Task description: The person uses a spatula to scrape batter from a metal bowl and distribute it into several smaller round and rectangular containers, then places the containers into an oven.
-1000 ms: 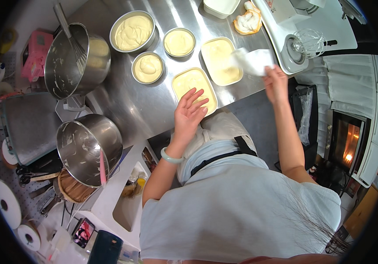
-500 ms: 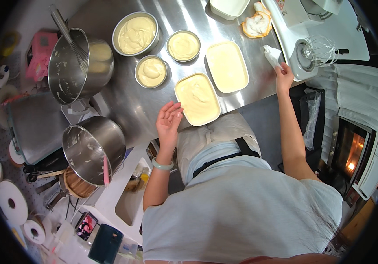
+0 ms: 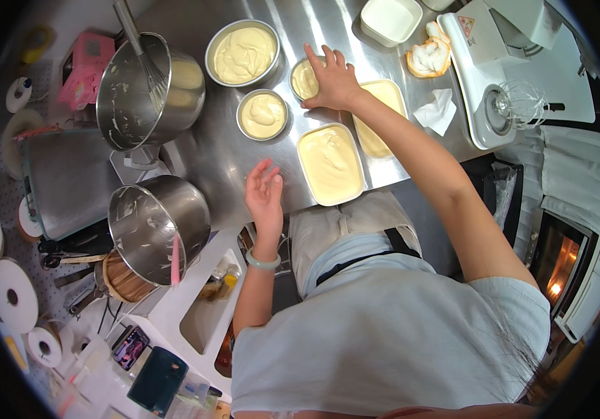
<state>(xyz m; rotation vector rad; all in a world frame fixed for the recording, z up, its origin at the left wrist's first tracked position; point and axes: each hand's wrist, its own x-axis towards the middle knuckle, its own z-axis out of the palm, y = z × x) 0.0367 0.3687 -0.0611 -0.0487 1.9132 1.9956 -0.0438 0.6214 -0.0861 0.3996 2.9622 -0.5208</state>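
Note:
My right hand (image 3: pixel 332 80) reaches over a round tin of pale batter (image 3: pixel 305 79), fingers spread across its top and partly hiding it. Whether the fingertips touch the rim I cannot tell. Under my right forearm lies a rectangular pan of batter (image 3: pixel 381 96), partly covered. Nearer to me is a second rectangular batter pan (image 3: pixel 331 164). My left hand (image 3: pixel 265 194) hovers by the table's front edge, palm up, fingers loosely apart, holding nothing. A small round batter tin (image 3: pixel 263 114) and a larger round batter tin (image 3: pixel 243 54) stand to the left.
At left are a steel mixing bowl (image 3: pixel 181 105) with a whisk (image 3: pixel 153 84) and another steel bowl (image 3: pixel 188 216) with a pink-handled tool (image 3: pixel 175 260). Right of the pans lie a crumpled white tissue (image 3: pixel 436 112), an orange-edged cloth (image 3: pixel 428 57) and a stand mixer (image 3: pixel 480 105).
My right hand has let go of the white tissue, left on the table, and swung left over the round tin. My left hand has drawn slightly away from the near rectangular pan.

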